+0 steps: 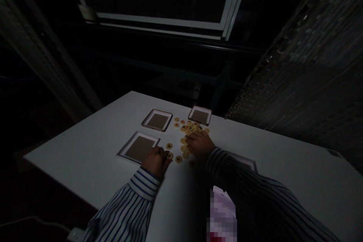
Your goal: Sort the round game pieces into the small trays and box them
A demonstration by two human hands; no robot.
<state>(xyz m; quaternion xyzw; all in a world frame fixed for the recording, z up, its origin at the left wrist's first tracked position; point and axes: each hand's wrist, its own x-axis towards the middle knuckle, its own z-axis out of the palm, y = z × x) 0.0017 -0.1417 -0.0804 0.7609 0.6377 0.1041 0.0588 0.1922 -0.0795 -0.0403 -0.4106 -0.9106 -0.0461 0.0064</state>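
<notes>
My left hand (pixel 155 162) is closed at the near side of the scattered pieces, with thumb and forefinger around a round xiangqi piece (pixel 169 155) with a dark character. Two similar dark-marked pieces lie close by, one xiangqi piece (pixel 169 146) just beyond and another xiangqi piece (pixel 178 159) to the right. My right hand (pixel 200 143) reaches into a loose pile of xiangqi pieces (pixel 195 125), some marked red and some dark. Its fingers are curled down at the pile's near edge, and their tips are partly hidden. Several pale pieces (pixel 185 155) sit beside those fingers, without visible marks.
Four shallow trays surround the pieces on a white table (pixel 93 140): a near-left tray (pixel 121 152), a far-left tray (pixel 146 123), a far-right tray (pixel 210 118), and a tray (pixel 254 164) partly behind my right sleeve. A pixelated pinkish object (pixel 224 211) shows at the bottom.
</notes>
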